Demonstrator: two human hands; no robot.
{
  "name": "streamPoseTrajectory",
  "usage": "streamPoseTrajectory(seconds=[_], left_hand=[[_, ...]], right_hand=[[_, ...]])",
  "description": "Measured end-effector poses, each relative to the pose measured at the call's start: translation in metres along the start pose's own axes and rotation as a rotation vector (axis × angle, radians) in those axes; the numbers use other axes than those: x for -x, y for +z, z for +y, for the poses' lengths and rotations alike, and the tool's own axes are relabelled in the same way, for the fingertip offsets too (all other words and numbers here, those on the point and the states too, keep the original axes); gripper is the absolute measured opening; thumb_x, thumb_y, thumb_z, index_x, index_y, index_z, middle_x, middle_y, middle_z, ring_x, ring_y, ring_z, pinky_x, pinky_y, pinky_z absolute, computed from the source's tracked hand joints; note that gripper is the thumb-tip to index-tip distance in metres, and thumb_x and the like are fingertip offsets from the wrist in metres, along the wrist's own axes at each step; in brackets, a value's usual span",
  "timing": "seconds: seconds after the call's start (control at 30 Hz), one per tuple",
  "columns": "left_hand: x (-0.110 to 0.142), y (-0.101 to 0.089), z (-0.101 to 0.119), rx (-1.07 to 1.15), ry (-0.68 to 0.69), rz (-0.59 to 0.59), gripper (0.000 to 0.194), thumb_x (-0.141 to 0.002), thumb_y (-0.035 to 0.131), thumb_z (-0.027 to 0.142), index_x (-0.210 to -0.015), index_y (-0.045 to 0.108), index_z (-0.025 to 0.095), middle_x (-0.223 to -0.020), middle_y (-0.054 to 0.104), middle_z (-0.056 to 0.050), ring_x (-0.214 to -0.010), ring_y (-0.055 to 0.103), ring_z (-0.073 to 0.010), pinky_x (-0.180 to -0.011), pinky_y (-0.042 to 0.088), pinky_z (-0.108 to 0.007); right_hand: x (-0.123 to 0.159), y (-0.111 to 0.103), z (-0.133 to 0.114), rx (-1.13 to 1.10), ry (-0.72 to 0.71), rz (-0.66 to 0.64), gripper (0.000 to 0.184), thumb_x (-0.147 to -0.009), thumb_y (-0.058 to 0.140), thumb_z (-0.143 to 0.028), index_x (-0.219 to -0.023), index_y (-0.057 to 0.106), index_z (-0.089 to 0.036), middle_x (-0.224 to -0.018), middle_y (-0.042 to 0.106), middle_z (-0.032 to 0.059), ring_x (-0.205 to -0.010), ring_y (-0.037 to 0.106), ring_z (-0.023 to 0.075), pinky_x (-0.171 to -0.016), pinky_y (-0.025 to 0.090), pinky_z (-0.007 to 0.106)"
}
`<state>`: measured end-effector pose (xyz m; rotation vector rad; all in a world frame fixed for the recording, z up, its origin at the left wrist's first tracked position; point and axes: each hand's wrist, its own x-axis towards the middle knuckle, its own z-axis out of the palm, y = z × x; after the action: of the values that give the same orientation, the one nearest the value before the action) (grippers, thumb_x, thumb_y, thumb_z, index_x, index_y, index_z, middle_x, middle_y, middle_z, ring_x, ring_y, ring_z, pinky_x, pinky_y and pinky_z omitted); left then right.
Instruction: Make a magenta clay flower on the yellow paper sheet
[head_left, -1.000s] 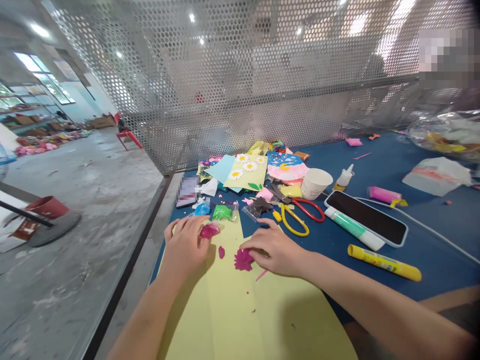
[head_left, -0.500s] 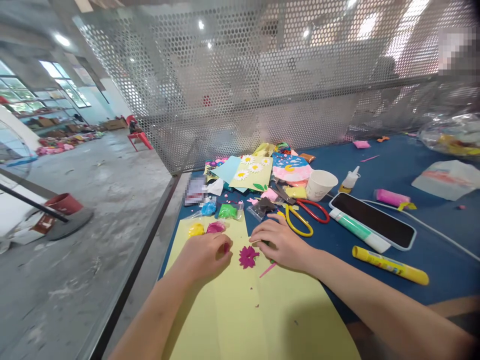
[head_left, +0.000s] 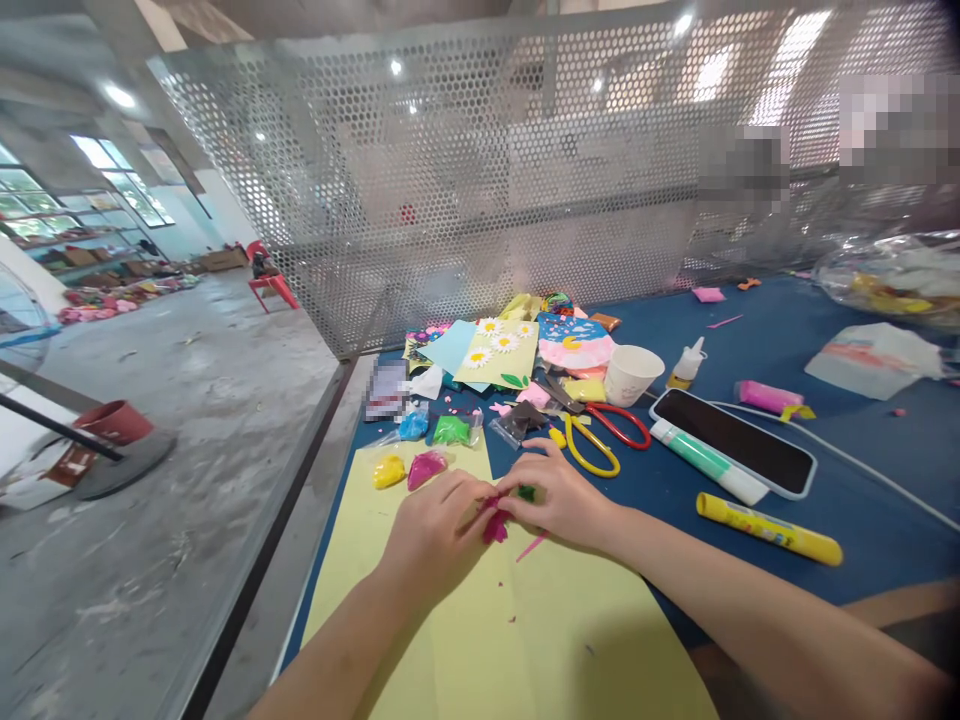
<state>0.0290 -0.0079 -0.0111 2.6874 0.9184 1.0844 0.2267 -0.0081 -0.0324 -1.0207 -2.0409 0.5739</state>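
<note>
A magenta clay flower lies on the yellow paper, partly hidden by fingers. My left hand is closed in a pinch on magenta clay at the flower's top edge. From the other side, my right hand pinches at the same flower with thumb and forefinger, the fingertips of both hands nearly meeting. Something dark green shows under my right palm. A thin pink stick lies just below that hand. Bagged yellow clay and magenta clay sit beyond my left hand.
Scissors, a paper cup, a glue bottle, a phone, a green-and-white tube and a yellow tube lie to the right. Behind stands a daisy card and a perforated metal screen.
My left hand has moved right, bringing its pinched fingers onto the flower. My right fingers have closed in on it too, and the flower is now partly covered. The view has shifted slightly.
</note>
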Motion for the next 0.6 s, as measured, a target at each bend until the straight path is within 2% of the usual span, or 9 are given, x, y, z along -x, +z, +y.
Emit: streamPoseTrajectory(seconds=[0.1, 0.2, 0.37, 0.47, 0.57, 0.6], left_hand=[[-0.001, 0.000, -0.003, 0.004, 0.074, -0.006, 0.015, -0.083, 0.067, 0.022, -0.098, 0.063, 0.021, -0.090, 0.068, -0.004, -0.077, 0.062, -0.0153, -0.066, 0.048, -0.027], [-0.001, 0.000, -0.003, 0.040, 0.123, 0.021, 0.009, -0.085, 0.065, 0.017, -0.093, 0.062, 0.020, -0.085, 0.069, -0.003, -0.073, 0.062, -0.0131, -0.064, 0.047, -0.025], [-0.002, 0.001, 0.005, 0.045, 0.153, 0.059, 0.010, -0.081, 0.069, 0.018, -0.087, 0.061, 0.020, -0.078, 0.069, 0.001, -0.067, 0.062, -0.0114, -0.059, 0.044, -0.024], [-0.004, -0.003, 0.001, -0.015, 0.146, 0.089, 0.005, -0.084, 0.065, 0.019, -0.082, 0.061, 0.019, -0.072, 0.068, 0.001, -0.064, 0.061, -0.0119, -0.060, 0.044, -0.025], [-0.005, -0.010, -0.017, -0.170, 0.112, 0.072, 0.010, -0.087, 0.059, 0.020, -0.077, 0.060, 0.019, -0.072, 0.067, 0.000, -0.068, 0.062, -0.0140, -0.066, 0.046, -0.027], [-0.005, -0.013, -0.024, -0.193, 0.100, 0.057, 0.010, -0.088, 0.057, 0.020, -0.079, 0.061, 0.019, -0.076, 0.069, -0.002, -0.073, 0.064, -0.0158, -0.070, 0.046, -0.029]], right_hand=[[0.000, 0.001, -0.001, -0.046, 0.080, -0.053, 0.008, -0.085, 0.063, -0.025, -0.080, 0.069, -0.023, -0.079, 0.072, -0.0013, -0.078, 0.059, 0.0153, -0.104, 0.029, 0.044], [0.002, 0.002, -0.003, -0.112, 0.141, -0.094, 0.006, -0.081, 0.062, -0.023, -0.079, 0.068, -0.023, -0.076, 0.070, -0.0005, -0.088, 0.057, 0.0195, -0.104, 0.032, 0.045], [0.007, 0.005, -0.006, -0.367, 0.258, -0.067, 0.004, -0.072, 0.066, -0.021, -0.075, 0.067, -0.024, -0.069, 0.063, 0.0024, -0.106, 0.048, 0.0255, -0.093, 0.044, 0.039], [0.005, 0.001, -0.005, -0.523, 0.294, 0.021, 0.008, -0.072, 0.067, -0.025, -0.069, 0.062, -0.022, -0.066, 0.059, 0.0021, -0.094, 0.054, 0.0229, -0.079, 0.048, 0.034], [-0.001, -0.010, 0.000, -0.630, 0.324, 0.150, 0.021, -0.084, 0.056, -0.038, -0.072, 0.053, -0.021, -0.063, 0.055, -0.0005, -0.067, 0.055, 0.0156, -0.066, 0.048, 0.030], [-0.004, -0.015, 0.003, -0.658, 0.331, 0.205, 0.026, -0.086, 0.052, -0.042, -0.072, 0.049, -0.021, -0.062, 0.054, -0.0012, -0.064, 0.054, 0.0142, -0.066, 0.048, 0.029]])
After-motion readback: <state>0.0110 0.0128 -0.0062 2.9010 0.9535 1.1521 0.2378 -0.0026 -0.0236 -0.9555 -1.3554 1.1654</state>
